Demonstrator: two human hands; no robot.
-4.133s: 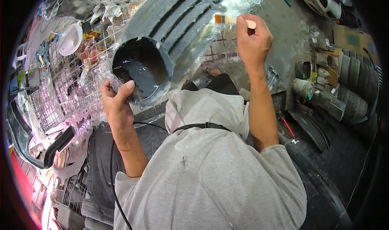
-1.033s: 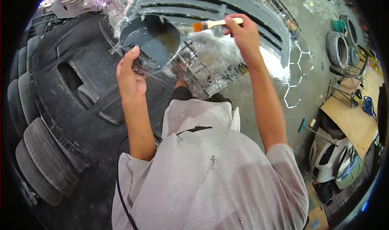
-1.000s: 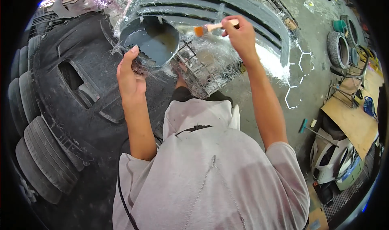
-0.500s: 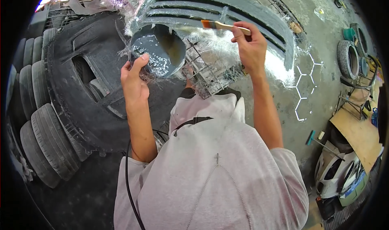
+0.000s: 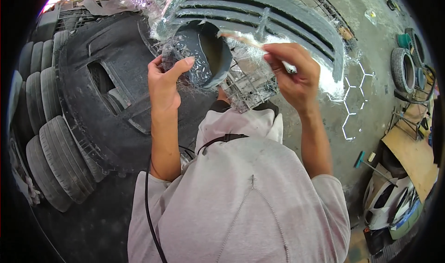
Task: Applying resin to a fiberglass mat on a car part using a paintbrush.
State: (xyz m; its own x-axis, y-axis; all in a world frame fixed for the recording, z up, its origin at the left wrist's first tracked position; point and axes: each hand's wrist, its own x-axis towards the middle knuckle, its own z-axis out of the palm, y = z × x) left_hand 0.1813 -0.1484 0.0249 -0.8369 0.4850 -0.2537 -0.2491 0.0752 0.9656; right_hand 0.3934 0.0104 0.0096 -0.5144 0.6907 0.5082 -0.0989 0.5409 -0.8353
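Note:
My left hand [image 5: 168,80] is closed on the near left side of a dark round pot [image 5: 189,54], its thumb over the rim. The pot tilts, and a brownish liquid [image 5: 212,52] lies along its right side; whitish flecks cover the bare inner surface. In my right hand [image 5: 296,70] is a paintbrush [image 5: 245,41], pinched by its pale wooden handle. Its bristle end points left and reaches the pot's right rim; whether it touches cannot be told. Just beyond stands a grey slotted panel [image 5: 259,17] with white glass fibre strands [image 5: 327,80] along its near edge.
A wire grid stand [image 5: 248,91] with stringy residue is below the panel. At left lie a large black moulded car part [image 5: 111,124] and stacked tyres [image 5: 65,156]. More tyres [image 5: 402,70], a brown board [image 5: 410,147] and a teal-headed broom [image 5: 360,159] are at right.
The brush has moved left and down from above the panel's slots to the pot's rim. The pot has shifted right and tipped more, its liquid spreading along the right side.

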